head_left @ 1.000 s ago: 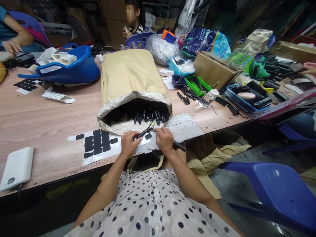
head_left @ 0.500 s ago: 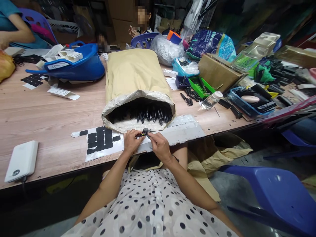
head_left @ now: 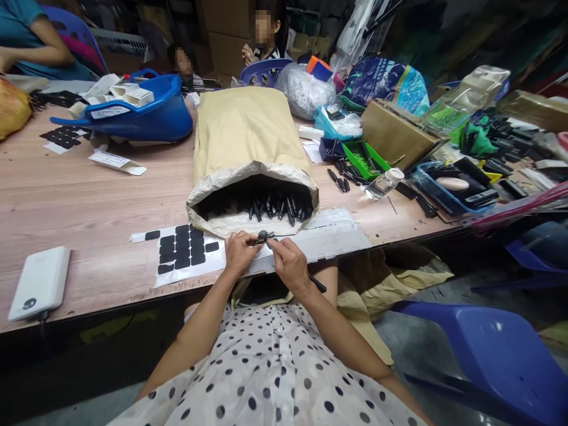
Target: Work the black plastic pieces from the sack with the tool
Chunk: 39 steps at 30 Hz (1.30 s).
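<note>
My left hand point(head_left: 240, 253) is closed, thumb and forefinger pinching a small black part with a round knob-like end point(head_left: 262, 235) at the table's front edge. Fingertips of my right hand point(head_left: 290, 261) are pinched against the same part from the right. A dark stick-like end point(head_left: 318, 284) juts out beside my right wrist; whether that hand holds it, I cannot tell. Just beyond the hands lies an open-mouthed tan paper sack point(head_left: 248, 127), with many black pen-like pieces point(head_left: 270, 207) inside. Left of my hands is a sheet of black rounded stickers point(head_left: 183, 245).
A white power bank point(head_left: 39, 284) lies at the left edge. Behind are a blue scoop-shaped tub point(head_left: 142, 121) with small white boxes, a green tray point(head_left: 366, 160), a clear bottle point(head_left: 385, 183) and a cardboard box point(head_left: 394, 133). A blue chair point(head_left: 492, 355) stands at right. Other people sit across the table.
Both hands keep hold of the small black part in nearly the same place. The dark stick end by my right wrist shows more now. The whole view has shifted slightly.
</note>
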Each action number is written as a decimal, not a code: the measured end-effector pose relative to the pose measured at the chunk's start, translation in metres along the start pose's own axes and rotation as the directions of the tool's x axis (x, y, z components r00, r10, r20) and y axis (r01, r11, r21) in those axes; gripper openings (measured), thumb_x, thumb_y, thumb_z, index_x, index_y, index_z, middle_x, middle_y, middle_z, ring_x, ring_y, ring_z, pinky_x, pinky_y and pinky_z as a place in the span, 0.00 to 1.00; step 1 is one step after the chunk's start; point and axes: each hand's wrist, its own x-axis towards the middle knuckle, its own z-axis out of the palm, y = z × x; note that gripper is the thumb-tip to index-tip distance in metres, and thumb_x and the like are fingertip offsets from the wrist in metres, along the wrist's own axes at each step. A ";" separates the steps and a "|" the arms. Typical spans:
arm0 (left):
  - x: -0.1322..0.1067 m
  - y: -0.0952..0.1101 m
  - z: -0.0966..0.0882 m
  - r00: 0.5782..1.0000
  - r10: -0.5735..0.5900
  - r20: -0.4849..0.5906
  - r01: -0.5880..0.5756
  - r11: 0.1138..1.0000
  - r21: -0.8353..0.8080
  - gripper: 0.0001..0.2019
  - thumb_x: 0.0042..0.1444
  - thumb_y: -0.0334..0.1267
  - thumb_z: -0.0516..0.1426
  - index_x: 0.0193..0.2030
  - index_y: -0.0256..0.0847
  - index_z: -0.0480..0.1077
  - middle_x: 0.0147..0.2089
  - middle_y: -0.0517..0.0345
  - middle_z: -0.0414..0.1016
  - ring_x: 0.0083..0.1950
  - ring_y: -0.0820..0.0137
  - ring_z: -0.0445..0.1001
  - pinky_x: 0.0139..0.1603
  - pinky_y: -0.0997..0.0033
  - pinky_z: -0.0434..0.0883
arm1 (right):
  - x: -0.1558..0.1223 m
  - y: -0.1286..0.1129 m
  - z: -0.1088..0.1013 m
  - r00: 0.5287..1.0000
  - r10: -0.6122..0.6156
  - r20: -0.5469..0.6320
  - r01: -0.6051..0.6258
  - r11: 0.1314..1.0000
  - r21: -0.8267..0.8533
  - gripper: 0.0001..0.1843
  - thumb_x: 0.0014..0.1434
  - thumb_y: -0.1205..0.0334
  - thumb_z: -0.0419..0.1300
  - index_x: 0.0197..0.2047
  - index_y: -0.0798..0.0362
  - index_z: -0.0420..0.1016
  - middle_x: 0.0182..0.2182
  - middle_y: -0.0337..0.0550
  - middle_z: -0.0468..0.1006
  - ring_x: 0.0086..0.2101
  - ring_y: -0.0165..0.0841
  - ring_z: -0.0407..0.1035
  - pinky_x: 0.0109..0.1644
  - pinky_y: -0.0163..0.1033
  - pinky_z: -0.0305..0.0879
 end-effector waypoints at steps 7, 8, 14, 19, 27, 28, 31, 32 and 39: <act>0.001 -0.006 0.004 0.999 0.022 -0.027 -0.023 1.000 -0.018 0.04 0.47 0.37 0.66 0.32 0.48 0.81 0.33 0.59 0.78 0.43 0.60 0.72 0.51 0.57 0.65 | 0.001 0.008 -0.003 0.999 0.015 -0.034 -0.017 0.999 -0.035 0.21 0.67 0.70 0.51 0.52 0.47 0.82 0.31 0.43 0.74 0.35 0.33 0.70 0.41 0.34 0.67; 0.001 -0.007 0.004 0.999 0.031 -0.032 -0.032 0.999 -0.021 0.04 0.47 0.37 0.66 0.32 0.48 0.81 0.33 0.59 0.78 0.43 0.60 0.72 0.51 0.57 0.65 | 0.001 0.009 -0.002 0.999 0.018 -0.026 -0.020 0.999 -0.043 0.21 0.66 0.70 0.51 0.52 0.47 0.82 0.31 0.43 0.74 0.35 0.33 0.70 0.40 0.34 0.67; -0.001 -0.008 0.007 0.997 0.062 -0.052 -0.062 0.998 -0.003 0.04 0.47 0.38 0.65 0.33 0.48 0.81 0.33 0.58 0.77 0.43 0.59 0.71 0.50 0.56 0.65 | 0.006 0.017 -0.005 0.995 0.074 -0.067 -0.076 0.997 -0.015 0.20 0.68 0.68 0.49 0.52 0.47 0.81 0.34 0.43 0.76 0.37 0.33 0.71 0.43 0.34 0.67; -0.002 -0.006 0.007 0.996 0.072 -0.046 -0.070 0.997 0.042 0.06 0.46 0.36 0.65 0.34 0.48 0.80 0.34 0.57 0.77 0.44 0.57 0.71 0.50 0.54 0.65 | 0.010 0.038 -0.006 0.984 0.135 -0.117 -0.147 0.984 -0.101 0.19 0.67 0.68 0.51 0.51 0.48 0.81 0.35 0.45 0.77 0.39 0.36 0.70 0.45 0.37 0.66; -0.004 -0.009 0.003 0.997 0.069 -0.037 -0.069 0.998 -0.005 0.06 0.56 0.42 0.62 0.36 0.48 0.80 0.36 0.57 0.80 0.43 0.59 0.72 0.51 0.56 0.66 | 0.002 0.055 0.011 0.982 0.116 -0.152 -0.160 0.934 -0.320 0.18 0.65 0.70 0.53 0.47 0.48 0.83 0.33 0.45 0.75 0.34 0.36 0.63 0.37 0.38 0.57; -0.004 -0.010 0.003 0.997 0.069 -0.044 -0.070 0.997 -0.019 0.06 0.56 0.42 0.61 0.36 0.47 0.80 0.37 0.57 0.80 0.43 0.60 0.72 0.51 0.56 0.66 | 0.001 0.054 0.012 0.981 0.117 -0.152 -0.163 0.927 -0.339 0.18 0.65 0.70 0.53 0.47 0.48 0.83 0.34 0.46 0.75 0.34 0.36 0.63 0.36 0.38 0.56; -0.005 -0.014 0.003 0.995 0.065 -0.075 -0.070 0.996 -0.057 0.07 0.57 0.42 0.61 0.37 0.48 0.80 0.36 0.59 0.80 0.41 0.62 0.72 0.50 0.58 0.66 | 0.000 0.048 0.012 0.980 0.141 -0.138 -0.182 0.917 -0.355 0.17 0.63 0.70 0.55 0.47 0.47 0.82 0.35 0.47 0.74 0.36 0.37 0.63 0.38 0.39 0.56; -0.005 -0.014 0.003 0.994 0.068 -0.084 -0.074 0.995 -0.069 0.07 0.57 0.42 0.61 0.38 0.48 0.80 0.35 0.59 0.80 0.41 0.62 0.72 0.49 0.58 0.67 | 0.001 0.045 0.010 0.979 0.153 -0.137 -0.192 0.919 -0.343 0.16 0.63 0.69 0.56 0.47 0.47 0.82 0.37 0.47 0.75 0.38 0.38 0.63 0.39 0.40 0.57; -0.008 -0.013 -0.002 0.988 0.142 -0.058 -0.147 0.985 -0.091 0.07 0.56 0.39 0.62 0.40 0.48 0.81 0.39 0.59 0.82 0.39 0.64 0.73 0.53 0.57 0.67 | 0.019 0.015 0.008 0.944 0.329 0.035 -0.327 0.911 0.251 0.17 0.59 0.54 0.60 0.49 0.51 0.79 0.34 0.42 0.76 0.31 0.31 0.66 0.39 0.38 0.66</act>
